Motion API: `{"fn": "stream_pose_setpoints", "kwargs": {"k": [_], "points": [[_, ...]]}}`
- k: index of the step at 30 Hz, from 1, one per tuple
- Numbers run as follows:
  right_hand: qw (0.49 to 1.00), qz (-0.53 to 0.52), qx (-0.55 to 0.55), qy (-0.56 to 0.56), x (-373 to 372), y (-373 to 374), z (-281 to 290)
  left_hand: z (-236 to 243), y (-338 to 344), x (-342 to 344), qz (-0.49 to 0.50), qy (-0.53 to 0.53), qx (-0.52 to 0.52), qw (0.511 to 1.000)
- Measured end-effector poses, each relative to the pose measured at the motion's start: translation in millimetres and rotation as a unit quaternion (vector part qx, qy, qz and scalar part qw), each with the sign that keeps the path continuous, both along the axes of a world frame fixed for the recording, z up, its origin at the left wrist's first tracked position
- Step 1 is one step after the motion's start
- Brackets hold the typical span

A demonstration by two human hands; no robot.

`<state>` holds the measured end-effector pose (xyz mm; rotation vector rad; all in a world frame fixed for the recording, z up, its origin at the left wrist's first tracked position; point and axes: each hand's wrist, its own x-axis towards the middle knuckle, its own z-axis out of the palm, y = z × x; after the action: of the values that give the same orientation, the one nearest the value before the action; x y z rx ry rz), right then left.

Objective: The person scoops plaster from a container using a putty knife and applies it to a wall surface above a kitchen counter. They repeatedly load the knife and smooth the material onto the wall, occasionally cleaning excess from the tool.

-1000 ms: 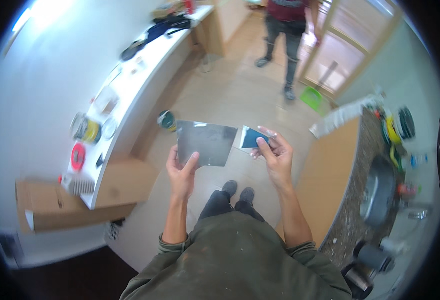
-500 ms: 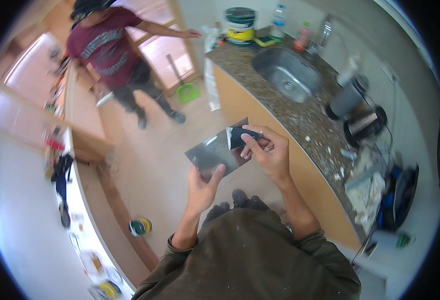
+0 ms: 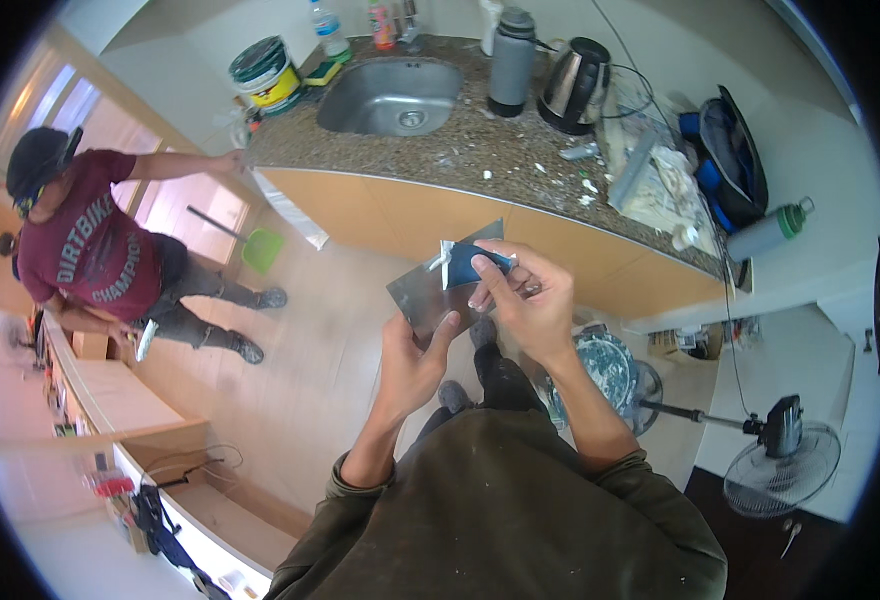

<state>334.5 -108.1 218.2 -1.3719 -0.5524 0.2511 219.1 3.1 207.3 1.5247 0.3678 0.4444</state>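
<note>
My left hand [image 3: 415,365] grips a grey rectangular metal sheet [image 3: 410,300] by its lower edge, thumb on the face. Just right of it, my right hand [image 3: 530,315] pinches a small dark blue scraper [image 3: 465,268] between thumb and fingers. White paste coats the scraper's left edge, which lies over the metal sheet; whether it touches the sheet I cannot tell. Some white smears mark my right fingertips.
A co-worker [image 3: 100,240] holding a white-tipped tool stands left near a green dustpan [image 3: 260,250]. Ahead: granite counter [image 3: 290,150] with sink [image 3: 390,95], kettle [image 3: 570,90], flask, bucket and bag. At right: paste-spattered bucket [image 3: 605,370] and standing fan [image 3: 780,470].
My view has turned right toward the counter, so the co-worker now appears at left. The scraper has moved leftward from beside the metal sheet to over it, and white paste now shows bunched on its edge.
</note>
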Motion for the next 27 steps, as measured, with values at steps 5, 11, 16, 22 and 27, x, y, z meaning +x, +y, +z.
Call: {"fn": "stream_pose_setpoints", "kwargs": {"k": [5, 11, 16, 22, 27], "points": [[0.998, -0.069, -0.001, -0.012, 4.1, -17.9, 5.4, -0.6, -10.5, 25.6, -0.056, -0.012, 0.034, 0.998], [0.987, -0.154, 0.005, -0.035, 50.2, -46.4, 7.1, -7.6, -26.3, 83.9, -0.100, -0.025, 0.022, 0.994], [0.984, -0.177, 0.018, -0.009, 95.0, -61.0, 8.7, 2.5, -37.4, 144.3, -0.146, -0.039, 0.056, 0.987], [0.973, -0.223, 0.039, -0.046, 150.9, -74.4, 17.3, -2.8, -42.6, 214.7, -0.203, -0.050, 0.075, 0.975], [0.964, -0.250, 0.047, -0.076, 186.9, -92.5, 26.4, 6.2, -61.2, 261.6, -0.261, -0.061, 0.074, 0.961]]}}
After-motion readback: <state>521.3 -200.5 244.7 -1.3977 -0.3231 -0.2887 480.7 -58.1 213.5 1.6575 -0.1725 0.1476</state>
